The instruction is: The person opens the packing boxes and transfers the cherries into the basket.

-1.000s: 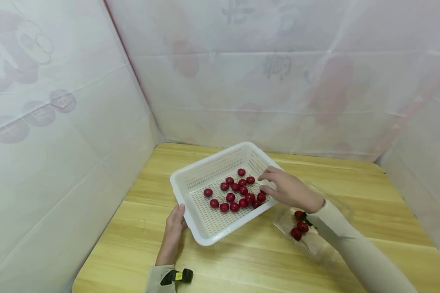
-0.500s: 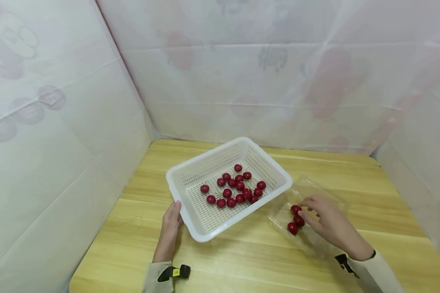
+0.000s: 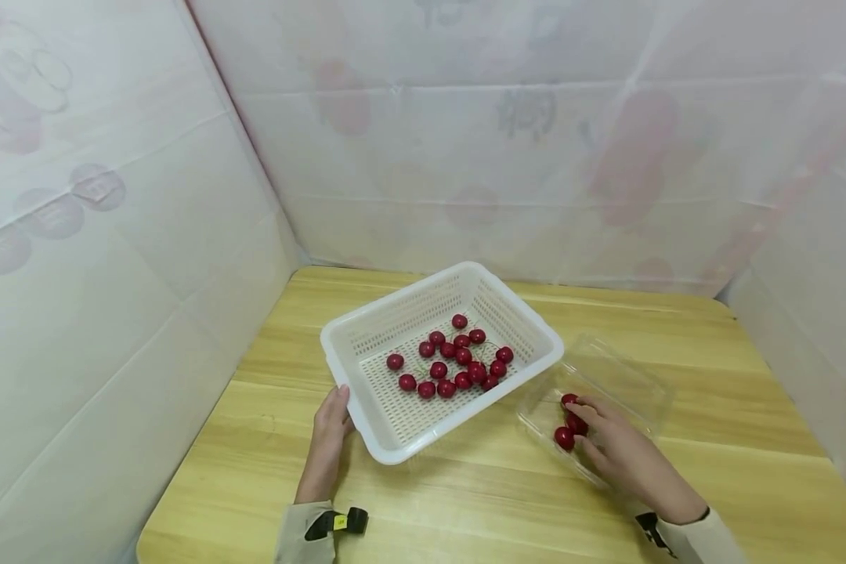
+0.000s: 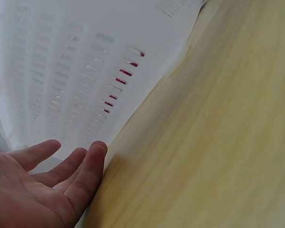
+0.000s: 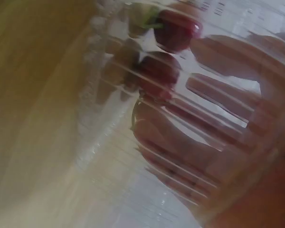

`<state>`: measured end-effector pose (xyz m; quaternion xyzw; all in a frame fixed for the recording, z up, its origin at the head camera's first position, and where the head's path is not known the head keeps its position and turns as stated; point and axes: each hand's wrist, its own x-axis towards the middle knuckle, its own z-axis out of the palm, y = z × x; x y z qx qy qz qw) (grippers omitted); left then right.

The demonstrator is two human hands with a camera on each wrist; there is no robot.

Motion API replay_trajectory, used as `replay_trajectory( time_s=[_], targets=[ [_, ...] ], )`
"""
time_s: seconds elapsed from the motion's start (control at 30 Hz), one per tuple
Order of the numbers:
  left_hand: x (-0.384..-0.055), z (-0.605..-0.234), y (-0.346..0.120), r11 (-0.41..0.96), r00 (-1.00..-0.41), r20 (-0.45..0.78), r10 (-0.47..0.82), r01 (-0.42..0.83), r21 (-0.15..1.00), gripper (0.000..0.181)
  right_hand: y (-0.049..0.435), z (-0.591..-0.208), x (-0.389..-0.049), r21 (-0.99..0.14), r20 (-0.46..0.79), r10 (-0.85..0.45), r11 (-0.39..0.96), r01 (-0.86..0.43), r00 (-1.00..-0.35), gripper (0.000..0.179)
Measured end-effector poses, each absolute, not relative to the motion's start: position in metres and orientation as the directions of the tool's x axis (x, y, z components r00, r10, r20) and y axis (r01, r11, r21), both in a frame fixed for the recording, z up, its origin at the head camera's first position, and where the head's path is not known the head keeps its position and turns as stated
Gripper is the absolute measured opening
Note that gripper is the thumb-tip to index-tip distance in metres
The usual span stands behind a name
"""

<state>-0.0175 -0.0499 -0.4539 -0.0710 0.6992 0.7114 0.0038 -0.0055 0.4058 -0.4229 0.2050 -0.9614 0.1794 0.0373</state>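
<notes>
A white perforated plastic basket (image 3: 423, 439) holds several dark red cherries (image 3: 463, 356) with thin stems. My left hand (image 3: 329, 431) holds its left side, the thumb on the rim; in the left wrist view the fingers (image 4: 85, 175) lie loosely bent under the rim by the slotted outer wall. My right hand (image 3: 623, 450) reaches into a clear plastic box (image 3: 623, 376), with thumb and fingers round the middle cherry (image 3: 576, 423). One more cherry (image 3: 564, 439) lies on the near side and another (image 3: 569, 400) on the far side, partly hidden by a finger.
Both containers stand on a wooden table (image 3: 254, 439) with the clear box to the right of the basket. White printed sheets (image 3: 536, 157) rise along the back and both sides. A black strap (image 3: 334, 523) circles the left sleeve cuff.
My right hand has moved from above the basket back to the clear box and closed in on the cherries there. The left hand has kept its place on the basket.
</notes>
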Motion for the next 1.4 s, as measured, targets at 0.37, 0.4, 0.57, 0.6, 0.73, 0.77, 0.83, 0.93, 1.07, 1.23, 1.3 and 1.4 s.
replay_trajectory(
  time_s=[0.37,0.4,0.57,0.6,0.73,0.77,0.83,0.93,1.07,1.23,1.3,1.4],
  targets=[
    [-0.016,-0.455,-0.05,-0.018,-0.988,-0.119,-0.102,-0.118,0.993,0.06,0.4,-0.43,-0.016,-0.269,0.267,-0.405,0.84,-0.471,-0.874,0.038],
    [-0.015,-0.455,-0.05,-0.019,-0.988,-0.12,-0.1,-0.119,0.993,0.06,0.399,-0.431,-0.016,-0.269,0.264,-0.409,0.839,-0.473,-0.874,0.037],
    [-0.013,-0.456,-0.049,-0.032,-0.987,-0.131,-0.097,-0.128,0.991,0.06,0.4,-0.436,-0.015,-0.245,0.274,-0.413,0.843,-0.478,-0.869,0.036],
    [-0.012,-0.456,-0.049,-0.033,-0.986,-0.133,-0.097,-0.13,0.991,0.06,0.4,-0.437,-0.015,-0.245,0.274,-0.412,0.844,-0.477,-0.869,0.037],
    [-0.012,-0.457,-0.049,-0.04,-0.986,-0.134,-0.097,-0.131,0.991,0.06,0.4,-0.437,-0.013,-0.268,0.235,-0.397,0.851,-0.452,-0.887,0.039],
    [-0.012,-0.456,-0.049,-0.042,-0.986,-0.134,-0.097,-0.13,0.991,0.06,0.4,-0.437,-0.013,-0.276,0.222,-0.393,0.853,-0.444,-0.892,0.038],
    [-0.012,-0.456,-0.049,-0.045,-0.986,-0.134,-0.096,-0.13,0.99,0.06,0.4,-0.437,-0.012,-0.288,0.209,-0.386,0.854,-0.434,-0.899,0.033],
    [-0.013,-0.456,-0.049,-0.045,-0.986,-0.133,-0.096,-0.129,0.991,0.061,0.399,-0.437,-0.011,-0.291,0.223,-0.379,0.853,-0.432,-0.898,0.027],
    [-0.014,-0.456,-0.049,-0.044,-0.986,-0.133,-0.101,-0.129,0.991,0.061,0.399,-0.437,-0.01,-0.283,0.242,-0.362,0.861,-0.422,-0.9,0.026],
    [-0.015,-0.454,-0.048,-0.041,-0.986,-0.128,-0.109,-0.124,0.991,0.063,0.402,-0.432,-0.01,-0.342,0.183,-0.327,0.863,-0.372,-0.927,0.031],
    [-0.016,-0.454,-0.048,-0.035,-0.987,-0.121,-0.106,-0.118,0.992,0.063,0.404,-0.428,-0.011,-0.373,0.18,-0.326,0.85,-0.371,-0.928,0.03],
    [-0.016,-0.452,-0.048,-0.033,-0.988,-0.119,-0.102,-0.116,0.993,0.062,0.409,-0.421,-0.013,-0.401,0.227,-0.338,0.822,-0.404,-0.913,0.028]
  ],
)
